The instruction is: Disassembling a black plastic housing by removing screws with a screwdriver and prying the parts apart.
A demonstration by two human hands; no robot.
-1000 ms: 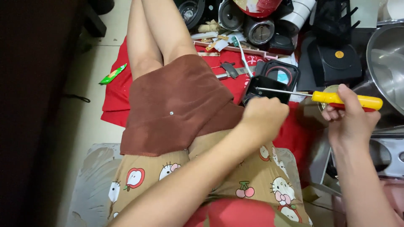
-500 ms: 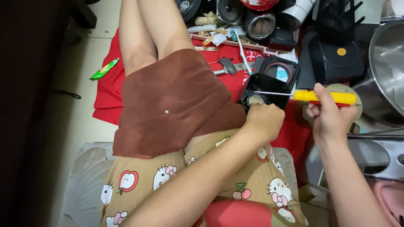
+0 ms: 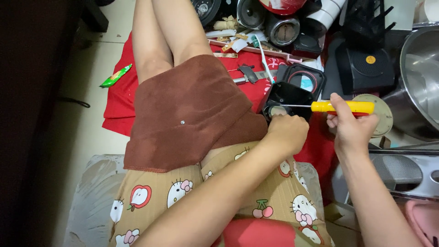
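My left hand (image 3: 288, 132) clamped the black housing (image 3: 286, 98) to steady it; my right hand (image 3: 350, 126), beside the housing, gripped the screwdriver (image 3: 340, 107), shaft reaching inside.

A pale tiled floor (image 3: 87, 123) fills the left and upper part of the frame. A red cloth (image 3: 120, 98) is spread on it through the middle, running from centre left towards the right. A small green wrapper (image 3: 115, 76) lies on the floor at the cloth's left edge. On the cloth, upper centre, lie grey pliers (image 3: 247, 73), a white cable (image 3: 264, 57) and scraps of paper. Along the top edge stands a crowd of round speaker parts (image 3: 280, 28). On the right sit a black box (image 3: 366, 66) and a large steel bowl (image 3: 423, 77). A grey cushion (image 3: 91, 201) lies at lower left.
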